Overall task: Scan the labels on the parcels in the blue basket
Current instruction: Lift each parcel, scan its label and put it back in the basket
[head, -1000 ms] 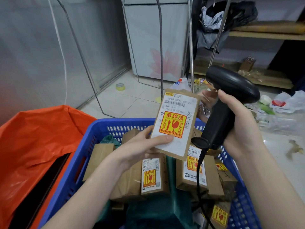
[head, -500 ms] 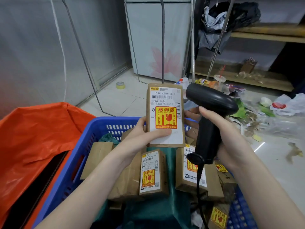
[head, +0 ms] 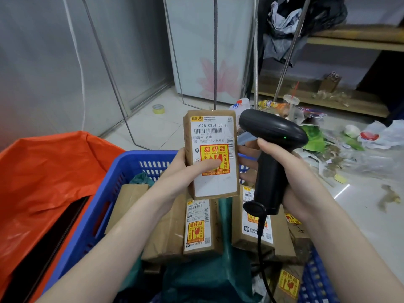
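My left hand [head: 181,171] holds a brown cardboard parcel [head: 211,132] upright above the blue basket [head: 109,193], its white label with a barcode and a yellow-red fragile sticker facing me. The thumb lies across the sticker. My right hand [head: 293,184] grips a black handheld scanner [head: 270,149] just right of the parcel; a small green light shows on its head and its cable hangs down. Several more labelled brown parcels [head: 200,228] lie in the basket on a dark green bag.
An orange bag [head: 48,176] lines a bin left of the basket. Metal rack legs [head: 215,51] and a white cabinet [head: 209,44] stand behind. Litter and plastic bags [head: 341,145] cover the floor at right; a tape roll [head: 158,109] lies by the wall.
The held parcel turned from tilted to upright and my thumb slid onto the sticker. The scanner came down and left, closer beside the parcel.
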{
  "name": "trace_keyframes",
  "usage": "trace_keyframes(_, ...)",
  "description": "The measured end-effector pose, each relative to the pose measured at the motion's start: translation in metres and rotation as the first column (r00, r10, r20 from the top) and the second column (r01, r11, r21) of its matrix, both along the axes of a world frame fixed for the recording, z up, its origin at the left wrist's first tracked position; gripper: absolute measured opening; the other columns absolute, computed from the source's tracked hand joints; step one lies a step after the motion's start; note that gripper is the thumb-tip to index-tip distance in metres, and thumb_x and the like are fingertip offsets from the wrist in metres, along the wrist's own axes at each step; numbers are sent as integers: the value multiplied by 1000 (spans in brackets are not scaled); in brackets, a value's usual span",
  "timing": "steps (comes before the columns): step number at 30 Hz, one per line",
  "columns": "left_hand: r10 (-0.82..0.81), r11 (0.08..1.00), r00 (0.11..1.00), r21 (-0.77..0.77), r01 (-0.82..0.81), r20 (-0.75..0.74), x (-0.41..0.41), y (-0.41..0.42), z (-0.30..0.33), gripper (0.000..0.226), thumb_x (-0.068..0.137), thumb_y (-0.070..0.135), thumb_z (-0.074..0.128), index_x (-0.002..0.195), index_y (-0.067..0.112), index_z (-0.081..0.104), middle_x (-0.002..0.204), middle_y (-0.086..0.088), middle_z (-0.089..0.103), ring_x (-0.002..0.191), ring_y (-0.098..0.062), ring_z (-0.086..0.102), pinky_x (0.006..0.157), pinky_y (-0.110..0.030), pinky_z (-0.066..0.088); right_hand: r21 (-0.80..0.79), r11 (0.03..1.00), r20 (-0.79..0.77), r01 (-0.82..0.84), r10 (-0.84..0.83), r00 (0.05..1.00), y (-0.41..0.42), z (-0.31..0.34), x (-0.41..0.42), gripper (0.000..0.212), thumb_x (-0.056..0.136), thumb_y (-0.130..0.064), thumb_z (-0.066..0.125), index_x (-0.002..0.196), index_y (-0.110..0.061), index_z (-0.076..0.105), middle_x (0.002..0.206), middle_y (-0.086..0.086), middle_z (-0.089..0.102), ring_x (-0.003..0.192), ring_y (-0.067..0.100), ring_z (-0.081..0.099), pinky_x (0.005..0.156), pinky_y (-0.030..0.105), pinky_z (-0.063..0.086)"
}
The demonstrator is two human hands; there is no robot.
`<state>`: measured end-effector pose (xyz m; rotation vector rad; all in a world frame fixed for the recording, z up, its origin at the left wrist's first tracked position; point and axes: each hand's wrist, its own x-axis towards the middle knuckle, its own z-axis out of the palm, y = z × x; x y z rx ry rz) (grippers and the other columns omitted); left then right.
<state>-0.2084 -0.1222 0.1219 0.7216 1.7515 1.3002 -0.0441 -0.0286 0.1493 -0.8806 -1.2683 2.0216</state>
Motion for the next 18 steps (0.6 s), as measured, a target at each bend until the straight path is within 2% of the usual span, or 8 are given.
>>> trace_keyframes(2,28,1000,999,9,-27,-24,2,0,1,68,65,41,79,123,28,45,112,6,68,101,-14,66,93,-40,52,-1,1000,8,-10,10,1000,0,0,0,51,77,-31,67,120,-5,61,111,10,75,101,24,72,75,36,60)
trace_keyframes(5,105,994,992,43,-102,-65,3,1,1,63,70,38,75,122,32,39,109,7,66,96,-11,66,80,-30,55,7,1000,28,3,-3,1000,0,1,0,41,83,-29,65,115,-4,64,109,11,74,99,22,72,72,37,61)
trace_keyframes(8,168,983,980,86,-159,-104,1,0,2,57,72,37,74,117,33,39,108,9,65,95,-9,65,71,-23,54,-8,1000,33,18,-17,999,0,2,-1,38,77,-33,68,102,-4,67,95,14,72,76,20,70,62,34,61)
trace_keyframes(12,223,972,959,115,-205,-174,-2,0,1,57,71,36,77,115,35,40,113,8,64,100,-11,64,76,-28,55,-33,999,44,13,-11,999,0,5,2,31,85,-36,62,91,-5,65,74,8,64,53,17,59,51,29,55)
trace_keyframes(15,242,969,942,99,-225,-232,-4,0,0,62,70,38,77,118,33,39,117,7,62,104,-14,63,84,-38,56,-53,999,52,2,1,999,0,8,3,31,85,-37,60,82,-7,63,67,6,60,46,16,54,47,27,52)
trace_keyframes(18,258,966,923,82,-244,-287,-6,0,-2,63,69,42,77,120,33,40,116,9,62,103,-11,61,85,-39,55,-70,997,62,-33,38,997,-1,11,4,32,85,-39,60,73,-9,60,63,6,59,43,16,51,44,25,50)
